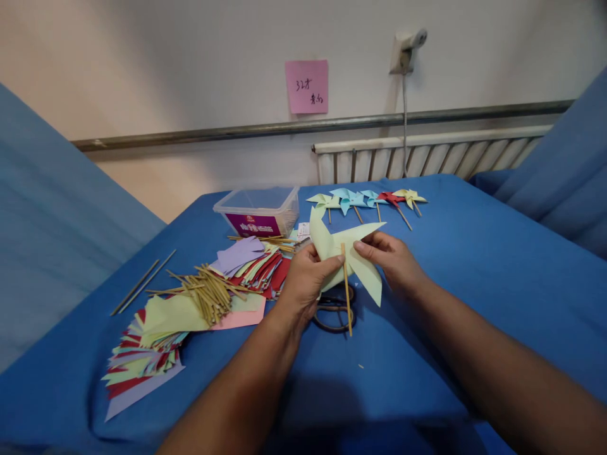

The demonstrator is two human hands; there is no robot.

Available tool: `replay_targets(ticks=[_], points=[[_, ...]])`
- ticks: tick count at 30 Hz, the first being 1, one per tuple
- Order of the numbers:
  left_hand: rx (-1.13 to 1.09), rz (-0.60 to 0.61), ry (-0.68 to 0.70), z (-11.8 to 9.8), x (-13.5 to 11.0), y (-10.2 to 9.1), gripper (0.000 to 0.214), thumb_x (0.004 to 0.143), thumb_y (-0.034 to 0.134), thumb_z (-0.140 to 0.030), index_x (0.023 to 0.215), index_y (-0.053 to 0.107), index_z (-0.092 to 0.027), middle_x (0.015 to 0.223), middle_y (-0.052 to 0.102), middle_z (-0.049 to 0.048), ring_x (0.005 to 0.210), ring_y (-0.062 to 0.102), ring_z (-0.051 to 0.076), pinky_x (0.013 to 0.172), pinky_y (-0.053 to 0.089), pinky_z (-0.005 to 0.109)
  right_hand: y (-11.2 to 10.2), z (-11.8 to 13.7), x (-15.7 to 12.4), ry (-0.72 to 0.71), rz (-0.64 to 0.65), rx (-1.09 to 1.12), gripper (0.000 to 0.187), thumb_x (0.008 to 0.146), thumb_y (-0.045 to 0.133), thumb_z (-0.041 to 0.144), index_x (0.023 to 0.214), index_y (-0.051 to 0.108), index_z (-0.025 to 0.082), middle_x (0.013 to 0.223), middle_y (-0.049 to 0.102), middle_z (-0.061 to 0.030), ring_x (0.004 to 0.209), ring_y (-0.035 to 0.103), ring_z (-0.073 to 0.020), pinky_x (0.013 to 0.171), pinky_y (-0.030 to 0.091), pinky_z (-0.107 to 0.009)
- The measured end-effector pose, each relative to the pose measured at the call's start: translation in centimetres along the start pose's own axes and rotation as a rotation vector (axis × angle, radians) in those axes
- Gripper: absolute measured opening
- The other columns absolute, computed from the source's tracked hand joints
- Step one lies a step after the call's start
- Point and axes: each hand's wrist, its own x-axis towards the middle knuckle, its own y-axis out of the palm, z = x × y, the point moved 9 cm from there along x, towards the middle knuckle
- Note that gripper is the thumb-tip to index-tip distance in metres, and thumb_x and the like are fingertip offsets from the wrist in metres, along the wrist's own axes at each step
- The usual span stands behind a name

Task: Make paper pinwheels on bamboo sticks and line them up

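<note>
A pale yellow-green paper pinwheel [344, 253] with a thin wooden stick [348, 297] down its back is held up over the blue table. My left hand [303, 281] pinches its left side, thumb on the paper near the stick. My right hand [391, 259] grips its right side with fingers closed on the paper. Dark-handled scissors [334, 309] lie on the cloth right under the pinwheel, partly hidden by it.
A row of finished pinwheels [367, 201] lies at the far side. Left of my hands are a pile of wooden sticks [208, 292], stacks of coloured paper [152, 344] and a clear plastic box [258, 212]. A radiator [427, 158] stands behind the blue-covered table [465, 272].
</note>
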Motion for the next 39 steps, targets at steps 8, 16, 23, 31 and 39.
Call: replay_targets(ticks=[8, 16, 23, 31, 39], points=[[0.161, -0.034, 0.057, 0.1, 0.2, -0.3, 0.044, 0.052, 0.087, -0.024, 0.091, 0.071, -0.014, 0.086, 0.075, 0.0056, 0.067, 0.067, 0.019, 0.063, 0.053, 0.028, 1.4, -1.5, -0.9, 0.2, 0.047, 0.128, 0.042, 0.057, 0.087, 0.046, 0.079, 0.067, 0.016, 0.074, 0.072, -0.0019, 0.058, 0.062, -0.0156, 0.057, 0.048, -0.029], [0.268, -0.037, 0.136, -0.2, 0.4, -0.6, 0.038, 0.055, 0.083, -0.023, 0.09, 0.071, -0.014, 0.086, 0.075, 0.0056, 0.069, 0.067, 0.019, 0.063, 0.052, 0.028, 1.4, -1.4, -0.8, 0.17, 0.011, 0.074, 0.04, 0.056, 0.085, 0.045, 0.077, 0.067, 0.016, 0.075, 0.072, -0.002, 0.063, 0.062, -0.017, 0.059, 0.049, -0.031], [0.2, -0.063, 0.105, -0.6, 0.3, -0.6, 0.043, 0.052, 0.085, -0.025, 0.091, 0.07, -0.014, 0.084, 0.074, 0.0049, 0.066, 0.065, 0.018, 0.063, 0.052, 0.028, 1.9, -1.6, -0.9, 0.188, 0.019, 0.185, 0.041, 0.058, 0.085, 0.046, 0.079, 0.065, 0.017, 0.075, 0.071, -0.0007, 0.061, 0.061, -0.0152, 0.06, 0.048, -0.029], [0.164, -0.195, 0.131, -1.7, 0.5, -2.4, 0.046, 0.051, 0.085, -0.026, 0.091, 0.07, -0.012, 0.08, 0.074, 0.0059, 0.061, 0.064, 0.017, 0.061, 0.052, 0.029, 3.6, -3.0, -1.0, 0.171, 0.114, 0.261, 0.043, 0.06, 0.086, 0.041, 0.091, 0.068, 0.017, 0.081, 0.071, -0.0018, 0.066, 0.062, -0.014, 0.066, 0.049, -0.028], [0.099, -0.332, 0.247, -3.2, 0.8, -4.8, 0.045, 0.05, 0.086, -0.032, 0.087, 0.069, -0.011, 0.074, 0.072, 0.0032, 0.057, 0.062, 0.015, 0.058, 0.049, 0.027, 5.3, -3.8, -1.8, 0.274, 0.145, 0.24, 0.04, 0.058, 0.086, 0.043, 0.074, 0.061, 0.017, 0.062, 0.062, 0.0012, 0.053, 0.057, -0.0124, 0.05, 0.039, -0.025]])
